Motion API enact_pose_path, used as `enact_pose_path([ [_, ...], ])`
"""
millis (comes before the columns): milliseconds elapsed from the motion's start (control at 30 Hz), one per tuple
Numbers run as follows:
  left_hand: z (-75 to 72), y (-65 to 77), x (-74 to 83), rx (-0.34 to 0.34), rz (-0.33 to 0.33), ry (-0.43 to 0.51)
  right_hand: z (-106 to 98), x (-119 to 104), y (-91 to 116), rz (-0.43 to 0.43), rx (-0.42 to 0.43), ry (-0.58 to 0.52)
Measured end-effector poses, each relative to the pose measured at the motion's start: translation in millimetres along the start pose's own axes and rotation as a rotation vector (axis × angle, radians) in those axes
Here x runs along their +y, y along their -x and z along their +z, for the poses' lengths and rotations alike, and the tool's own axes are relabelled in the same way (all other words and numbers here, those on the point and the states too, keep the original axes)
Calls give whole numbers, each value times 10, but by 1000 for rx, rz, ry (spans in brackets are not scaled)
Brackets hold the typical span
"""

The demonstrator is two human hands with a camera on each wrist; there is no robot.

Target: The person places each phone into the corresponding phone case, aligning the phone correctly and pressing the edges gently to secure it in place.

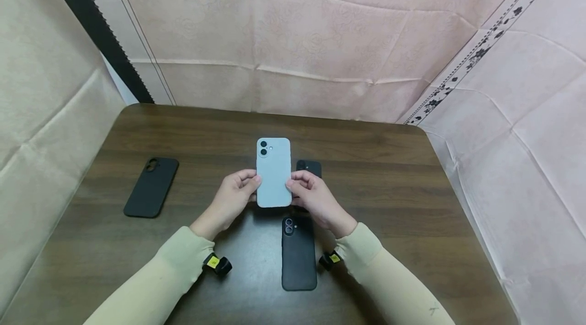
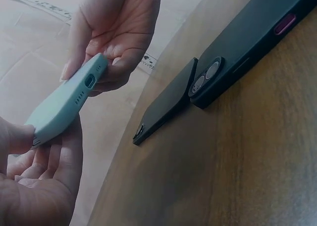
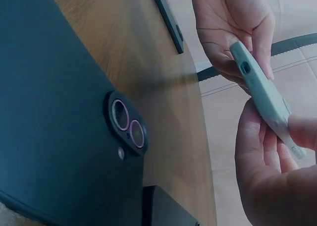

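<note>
A light blue phone [image 1: 273,172], its back with two camera lenses toward the head view, is held upright above the table between both hands. My left hand [image 1: 232,195] pinches its left edge between thumb and fingers. On the opposite edge, my right hand [image 1: 319,199] pinches it the same way. The charging port on the phone's lower edge [image 2: 90,81] shows in the left wrist view. Below the right hand lies a black phone [image 1: 299,259] with two lenses. Another black phone or case [image 1: 310,166] lies behind the right hand, partly hidden.
A black phone case [image 1: 151,187] with a camera opening lies on the left of the brown wooden table [image 1: 375,162]. Pale cloth [image 1: 311,35] hangs behind the table and along both sides. Each wrist wears a small black device [image 1: 217,264] with a yellow mark.
</note>
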State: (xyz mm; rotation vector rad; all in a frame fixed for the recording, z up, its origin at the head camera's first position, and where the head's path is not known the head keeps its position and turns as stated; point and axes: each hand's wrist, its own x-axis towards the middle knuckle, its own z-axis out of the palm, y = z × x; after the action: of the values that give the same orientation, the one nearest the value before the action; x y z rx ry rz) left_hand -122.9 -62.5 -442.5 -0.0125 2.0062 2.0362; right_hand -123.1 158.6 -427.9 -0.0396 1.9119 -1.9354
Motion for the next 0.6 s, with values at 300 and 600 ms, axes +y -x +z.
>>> enact_pose_path([
  [300, 10, 1, -11, -34, -19, -31, 11, 20, -12, 30, 33, 26],
  [600, -28, 10, 22, -37, 10, -25, 30, 51, 5, 28, 3, 32],
])
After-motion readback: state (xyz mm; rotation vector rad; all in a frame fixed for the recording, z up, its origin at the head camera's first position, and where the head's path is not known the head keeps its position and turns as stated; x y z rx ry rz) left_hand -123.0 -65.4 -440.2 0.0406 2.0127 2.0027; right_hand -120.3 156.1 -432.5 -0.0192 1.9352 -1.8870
